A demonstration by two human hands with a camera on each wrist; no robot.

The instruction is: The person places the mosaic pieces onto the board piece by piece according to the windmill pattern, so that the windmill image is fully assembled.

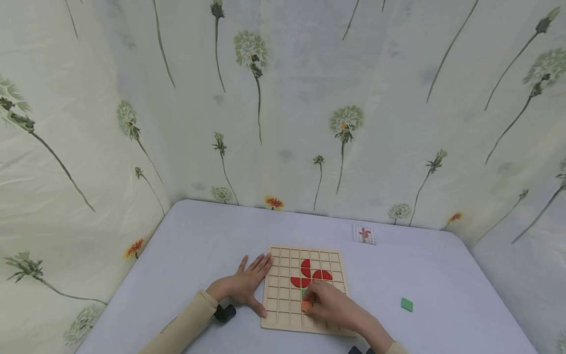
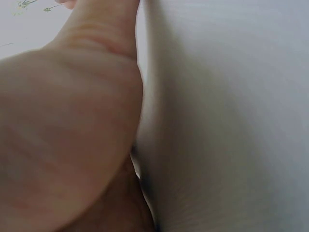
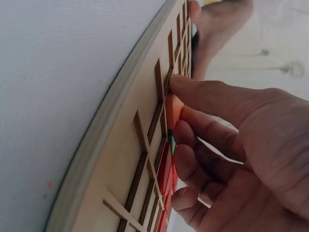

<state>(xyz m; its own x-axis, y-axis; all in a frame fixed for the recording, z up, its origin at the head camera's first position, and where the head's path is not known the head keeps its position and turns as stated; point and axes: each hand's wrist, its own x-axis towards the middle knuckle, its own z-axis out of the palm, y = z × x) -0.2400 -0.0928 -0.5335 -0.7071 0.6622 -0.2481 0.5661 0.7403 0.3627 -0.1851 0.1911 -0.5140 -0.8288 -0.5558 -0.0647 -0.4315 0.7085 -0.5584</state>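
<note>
A square wooden grid board (image 1: 278,295) lies on the table, holding red rounded pieces (image 1: 322,275), a green piece (image 1: 303,293) and an orange tile (image 1: 306,306). My right hand (image 1: 334,306) pinches the orange tile between thumb and finger, low in the column under the green piece. In the right wrist view the tile (image 3: 173,111) sits right at a grid cell. Along the board's left edge my left hand (image 1: 243,286) is spread, fingertips at the upper part and thumb (image 1: 261,308) at the lower. The left wrist view is mostly filled by palm (image 2: 67,130).
A loose green tile (image 1: 407,305) lies on the white-covered table (image 1: 442,275) right of the board. Behind the board is a small card (image 1: 364,234) printed with a grid and a coloured figure. A flower-patterned curtain (image 1: 292,123) surrounds the table's back and sides.
</note>
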